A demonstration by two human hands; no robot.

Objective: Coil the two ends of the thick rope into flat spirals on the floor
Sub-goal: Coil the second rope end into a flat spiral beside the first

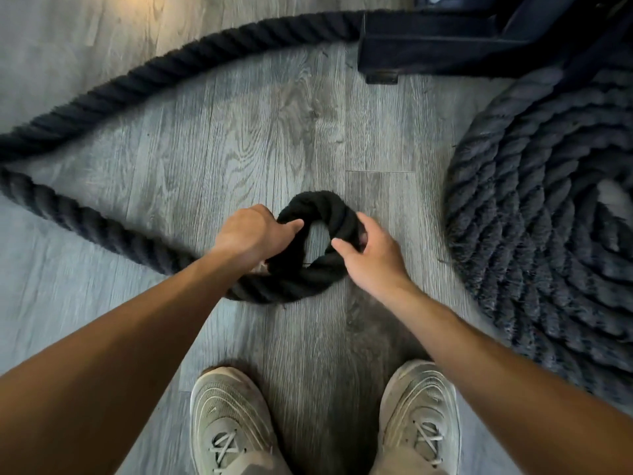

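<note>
Two pale, worn sneakers (236,423) stand on the grey wood-grain floor (239,132) at its near edge, toes pointing away, with both bare forearms reaching out above them. At the far left, the thick black rope (102,87) runs in from the left edge, bends back on itself in a sharp fold, and one strand slants down toward the middle of the floor while the other arcs up toward the far edge. That lower strand ends in a small tight loop (315,217), one turn with an open centre, lying flat at the middle of the floor. The left hand (253,234) grips the loop's left side, fingers curled over the rope and thumb reaching across its top. The right hand (370,252) holds the loop's right side, fingers wrapped round the strand. Beyond, at the far right corner, a dark metal frame base (445,42) rests on the floor. Along the right edge lies a finished flat spiral (534,200) of rope, many turns wide.
</note>
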